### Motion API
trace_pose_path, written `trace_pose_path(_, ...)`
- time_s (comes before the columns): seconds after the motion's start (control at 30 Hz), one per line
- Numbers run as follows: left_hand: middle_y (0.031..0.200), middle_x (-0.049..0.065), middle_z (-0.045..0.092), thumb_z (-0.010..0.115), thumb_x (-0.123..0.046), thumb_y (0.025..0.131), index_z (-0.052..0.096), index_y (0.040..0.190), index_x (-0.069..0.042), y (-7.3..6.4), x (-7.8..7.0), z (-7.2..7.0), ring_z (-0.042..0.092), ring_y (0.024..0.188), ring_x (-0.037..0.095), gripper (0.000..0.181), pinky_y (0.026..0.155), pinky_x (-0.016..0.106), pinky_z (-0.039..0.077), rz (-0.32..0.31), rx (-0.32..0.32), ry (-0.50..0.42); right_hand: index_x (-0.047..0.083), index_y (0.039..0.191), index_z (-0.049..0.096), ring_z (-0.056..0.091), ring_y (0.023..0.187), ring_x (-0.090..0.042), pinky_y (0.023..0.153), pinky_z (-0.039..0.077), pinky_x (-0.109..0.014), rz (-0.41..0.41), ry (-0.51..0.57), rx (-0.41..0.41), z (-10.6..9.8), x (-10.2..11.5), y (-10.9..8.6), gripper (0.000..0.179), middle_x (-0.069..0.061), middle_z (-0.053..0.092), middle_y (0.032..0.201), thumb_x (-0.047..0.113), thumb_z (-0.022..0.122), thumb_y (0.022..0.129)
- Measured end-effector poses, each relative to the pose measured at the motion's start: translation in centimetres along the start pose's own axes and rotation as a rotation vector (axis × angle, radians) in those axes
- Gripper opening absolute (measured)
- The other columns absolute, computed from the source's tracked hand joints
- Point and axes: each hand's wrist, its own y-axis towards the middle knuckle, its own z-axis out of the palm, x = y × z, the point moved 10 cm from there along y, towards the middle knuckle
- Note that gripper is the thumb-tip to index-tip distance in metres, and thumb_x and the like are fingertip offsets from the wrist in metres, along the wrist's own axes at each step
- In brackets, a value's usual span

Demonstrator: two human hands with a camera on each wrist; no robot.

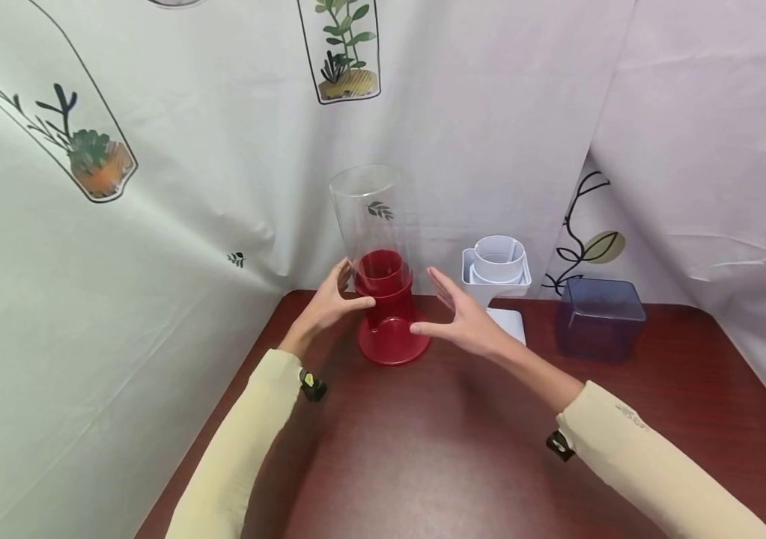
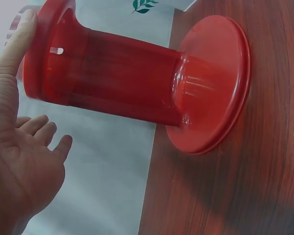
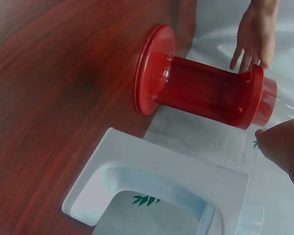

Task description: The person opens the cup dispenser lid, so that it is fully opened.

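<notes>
L hand [image 1: 329,303] has thumb and fingers spread beside the red stand [image 1: 394,346], gripping nothing; can't tell if the thumb touches its collar [image 2: 39,73]. R hand [image 1: 466,318] is spread too, holding nothing, w/ a gap btwn thumb and collar in its wrist view.

Biggest thing here: the printed cloth [image 1: 490,135], hung behind and down both sides, w/ folds. Next, dark red-brown table [image 1: 383,464], far edge right up near the cloth. Pale sleeves [image 1: 241,442] run off the bottom of the head view, so upper arms are cut off.

Red stand is upright near the far edge, twd the L corner, btwn the hands; wood stretches from its base back twd the person, so room to move is on that side. Clear cylinder [image 1: 359,217] rises from its top, around the inner red ring; its R side fades into the cloth, lower rim hard to make out.

White stand [image 1: 500,290] is just R of it, foot partly hidden by R hand. Bluish see-through box [image 1: 601,318] sits farther R, small gap btwn, also near the far edge. Smallest: black wrist devices [image 1: 313,385], one per cuff, details too tiny to read.
</notes>
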Motion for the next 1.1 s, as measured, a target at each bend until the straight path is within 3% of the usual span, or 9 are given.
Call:
trace_pose_path(0.17,0.165,0.009,0.042,0.089,-0.024,0.088,0.027,0.166,-0.010,0.3,-0.2,0.6,0.039,0.153,0.027,0.101,0.122,0.050,0.036,0.028,-0.004,-0.015,0.012,0.170,0.017,0.023,0.161,-0.029,0.125,0.029,-0.048,0.021,0.003,-0.044,0.0,-0.2,1.5,0.109,-0.007,0.021,0.176,0.030,0.088,0.089)
trace_pose_path(0.37,0.147,0.010,0.057,0.090,-0.026,0.087,0.038,0.159,-0.011,0.3,-0.1,1.1,0.055,0.135,0.027,0.090,0.115,0.049,0.045,0.016,-0.015,-0.016,0.009,0.170,0.016,0.023,0.161,-0.026,0.126,0.028,-0.043,0.020,-0.014,-0.081,0.1,0.0,3.5,0.110,-0.009,0.021,0.175,0.032,0.087,0.089)
trace_pose_path(0.67,0.144,0.009,0.059,0.089,-0.025,0.088,0.040,0.157,-0.012,0.4,-0.1,2.0,0.058,0.130,0.027,0.086,0.113,0.047,0.047,0.008,0.000,-0.054,0.003,0.168,0.020,0.026,0.160,-0.029,0.126,0.030,-0.047,0.005,-0.047,-0.148,0.3,0.2,5.8,0.108,-0.015,0.025,0.174,0.033,0.087,0.089)
trace_pose_path(0.9,0.146,0.017,0.058,0.086,-0.014,0.089,0.041,0.157,-0.004,-1.0,-3.2,2.2,0.058,0.131,0.036,0.082,0.114,0.053,0.046,-0.012,0.019,-0.072,-0.002,0.167,0.023,0.036,0.155,-0.033,0.123,0.034,-0.051,0.003,-0.103,-0.194,1.0,0.1,6.6,0.109,-0.019,0.036,0.168,0.033,0.089,0.087)
trace_pose_path(1.1,0.147,0.017,0.058,0.086,-0.014,0.090,0.041,0.157,-0.003,-0.8,-2.6,1.9,0.059,0.132,0.035,0.081,0.114,0.050,0.047,-0.017,0.013,-0.051,0.002,0.166,0.030,0.052,0.142,-0.031,0.117,0.043,-0.048,-0.017,-0.095,-0.215,1.0,0.6,7.6,0.104,-0.017,0.053,0.155,0.033,0.090,0.086)
